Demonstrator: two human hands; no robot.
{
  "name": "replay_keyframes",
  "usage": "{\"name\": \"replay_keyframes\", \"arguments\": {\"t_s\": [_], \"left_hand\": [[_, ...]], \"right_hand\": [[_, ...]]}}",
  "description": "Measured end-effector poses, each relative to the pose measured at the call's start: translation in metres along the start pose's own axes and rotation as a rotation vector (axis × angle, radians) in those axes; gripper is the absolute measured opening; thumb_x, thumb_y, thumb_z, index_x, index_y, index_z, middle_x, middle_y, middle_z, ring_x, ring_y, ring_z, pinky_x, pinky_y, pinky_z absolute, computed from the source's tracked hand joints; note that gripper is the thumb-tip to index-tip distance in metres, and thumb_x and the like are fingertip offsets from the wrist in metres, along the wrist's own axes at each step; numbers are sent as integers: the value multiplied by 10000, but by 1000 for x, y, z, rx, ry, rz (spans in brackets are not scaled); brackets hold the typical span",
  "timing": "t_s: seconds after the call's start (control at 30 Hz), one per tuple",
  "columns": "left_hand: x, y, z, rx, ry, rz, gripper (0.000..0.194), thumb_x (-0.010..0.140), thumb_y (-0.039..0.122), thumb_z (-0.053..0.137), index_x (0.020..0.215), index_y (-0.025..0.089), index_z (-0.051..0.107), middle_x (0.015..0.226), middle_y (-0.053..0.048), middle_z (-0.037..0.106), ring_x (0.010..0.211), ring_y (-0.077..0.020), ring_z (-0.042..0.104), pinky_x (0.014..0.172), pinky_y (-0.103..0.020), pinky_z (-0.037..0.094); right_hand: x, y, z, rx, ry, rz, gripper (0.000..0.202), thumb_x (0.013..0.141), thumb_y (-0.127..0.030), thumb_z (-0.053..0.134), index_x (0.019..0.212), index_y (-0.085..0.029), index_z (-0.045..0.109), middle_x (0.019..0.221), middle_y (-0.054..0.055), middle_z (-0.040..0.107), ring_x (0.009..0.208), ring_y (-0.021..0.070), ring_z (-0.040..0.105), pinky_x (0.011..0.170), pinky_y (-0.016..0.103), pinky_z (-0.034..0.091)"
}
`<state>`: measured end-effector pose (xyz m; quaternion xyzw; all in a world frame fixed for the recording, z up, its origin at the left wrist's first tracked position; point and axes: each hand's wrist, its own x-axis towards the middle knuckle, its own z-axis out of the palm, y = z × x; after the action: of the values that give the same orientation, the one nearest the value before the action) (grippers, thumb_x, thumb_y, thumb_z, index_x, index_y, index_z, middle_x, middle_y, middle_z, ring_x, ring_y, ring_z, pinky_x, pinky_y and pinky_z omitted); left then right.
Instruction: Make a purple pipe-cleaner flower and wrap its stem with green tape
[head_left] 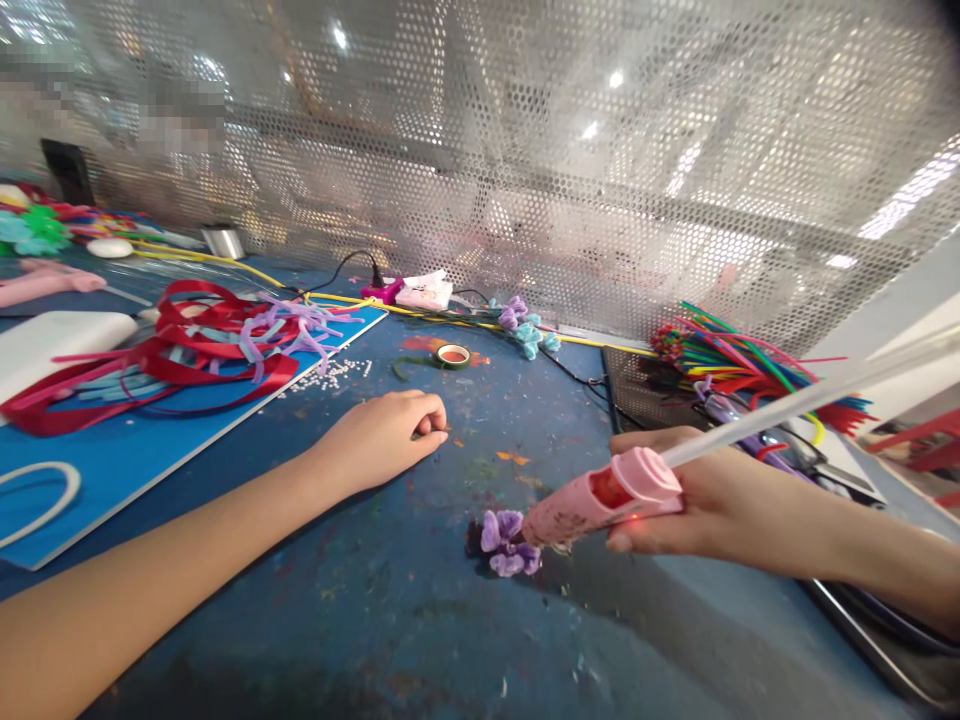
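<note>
My right hand [675, 490] grips a pink hot glue gun [600, 500], with a long clear glue stick [787, 410] coming out of its back end. The gun points down and left, and its nozzle is at a small purple fuzzy pipe-cleaner flower [506, 545] lying on the table. The nozzle's very tip is hidden among the petals. My left hand [394, 430] rests on the table to the flower's upper left, fingers curled in a loose fist, with nothing visible in it. It does not touch the flower.
A roll of green tape [452, 356] lies beyond my left hand. Purple and blue fuzzy flowers [525, 328] lie near the perforated metal screen [525, 150]. Red ribbon [187, 350] and cut pipe cleaners cover a blue board [187, 440] at left. Bundled colourful pipe cleaners [757, 370] lie right.
</note>
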<state>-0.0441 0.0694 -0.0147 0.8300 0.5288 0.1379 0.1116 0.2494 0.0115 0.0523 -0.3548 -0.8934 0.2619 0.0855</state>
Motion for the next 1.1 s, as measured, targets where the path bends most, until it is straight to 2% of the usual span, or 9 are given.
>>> {"name": "replay_keyframes", "arguments": {"t_s": [0.3,0.47,0.63,0.73,0.87,1.1], "left_hand": [[0,1,0,5,-1,-11,158,820,349,483,831,229,584,816,-3,629,746,-178,580,589,-270,365],[-1,1,0,8,-7,-16,148,823,346,483,831,232,577,818,4,626,754,-178,577,596,-275,366],[-1,2,0,9,-8,-23,142,825,343,483,834,234,574,816,9,622,752,-176,576,595,-277,367],[-1,2,0,9,-5,-18,142,825,343,483,831,233,573,820,10,620,751,-172,575,596,-277,368],[-2,2,0,17,-4,-16,140,825,340,481,835,233,571,823,10,620,748,-170,575,597,-279,369],[-2,3,0,30,-4,-18,134,824,341,482,837,238,566,829,14,620,738,-170,577,595,-282,370]], "right_hand": [[2,-2,-3,41,-71,48,210,844,-402,593,911,-213,657,794,-16,573,677,110,574,583,184,444],[1,-1,-3,-17,-45,90,258,838,-444,580,848,-197,654,800,0,583,689,131,561,599,217,436],[-1,1,-3,-37,-71,112,284,838,-467,570,833,-191,639,790,4,578,704,140,559,605,225,429],[0,0,-3,18,-101,69,249,841,-437,584,819,-195,637,773,-13,561,658,111,531,579,200,410],[3,-3,-3,75,-79,9,207,834,-394,611,807,-191,637,776,-23,572,664,95,502,579,177,389],[9,-7,-5,53,-51,19,208,835,-396,611,884,-199,658,756,-38,598,624,76,496,539,163,369]]}}
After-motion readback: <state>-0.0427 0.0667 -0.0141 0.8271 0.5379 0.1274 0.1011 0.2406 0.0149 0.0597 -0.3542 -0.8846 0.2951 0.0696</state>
